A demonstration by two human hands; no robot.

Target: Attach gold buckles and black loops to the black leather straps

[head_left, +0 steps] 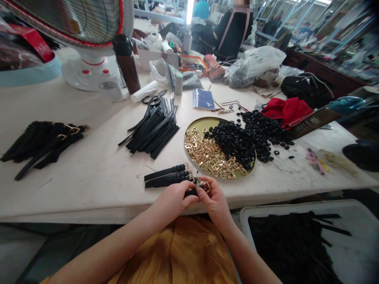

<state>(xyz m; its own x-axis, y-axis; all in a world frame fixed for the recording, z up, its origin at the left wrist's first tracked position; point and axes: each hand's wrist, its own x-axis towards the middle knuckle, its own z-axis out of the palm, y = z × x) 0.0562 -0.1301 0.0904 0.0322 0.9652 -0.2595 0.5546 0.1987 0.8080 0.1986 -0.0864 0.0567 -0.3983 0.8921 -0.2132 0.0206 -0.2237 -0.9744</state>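
Observation:
Close to the table's front edge, my left hand [177, 197] pinches a short black strap [192, 192]. On that strap's right end sits a gold buckle [206, 187], which the fingers of my right hand [213, 197] grip. Just beyond my left hand lie several black straps with gold buckles [167, 175], side by side. Past my right hand is a round gold tray [189, 152] that holds a heap of loose gold buckles [210, 157] and part of a pile of small black loops [237, 138]. My fingers hide part of the strap.
A bundle of plain black strips [154, 128] lies mid-table, with scissors [154, 98] behind it. More buckled straps [47, 142] are at left, near a fan [85, 71]. A bin [349, 205] of black strips stands below at right. A person [233, 31] is at the back.

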